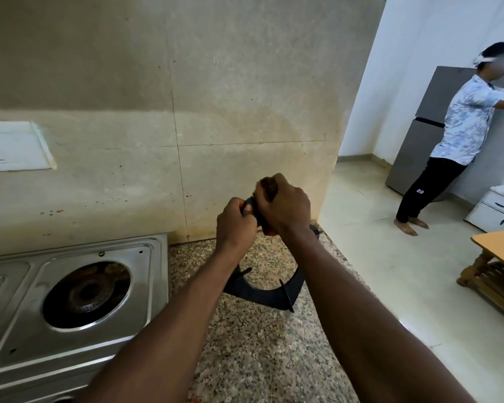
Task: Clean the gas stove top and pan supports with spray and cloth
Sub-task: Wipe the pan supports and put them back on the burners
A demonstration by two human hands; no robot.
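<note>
Forearms nearest, rising from the bottom edge across the counter (pixel 259 344). Left of them, stove (pixel 18 330), burner (pixel 88 292) bare, no support on it. Support (pixel 262 289) up in the air above the counter, just right of the stove, roughly upright, lower arc and prongs hanging between the wrists.

Likely risk: a slip. Ring held only at its top, and rubbed hard at that same spot; with greasy or wet metal, enough twist to work it loose and drop it onto the stone or against the stove edge. Also a chance of a prong jabbing a wrist on the way down.

Left hand (pixel 236 225) clenched round the ring's top edge. Right hand (pixel 285 205) fisted tight on a brown-orange cloth (pixel 269 186), pressing it to the ring right beside the left.
</note>
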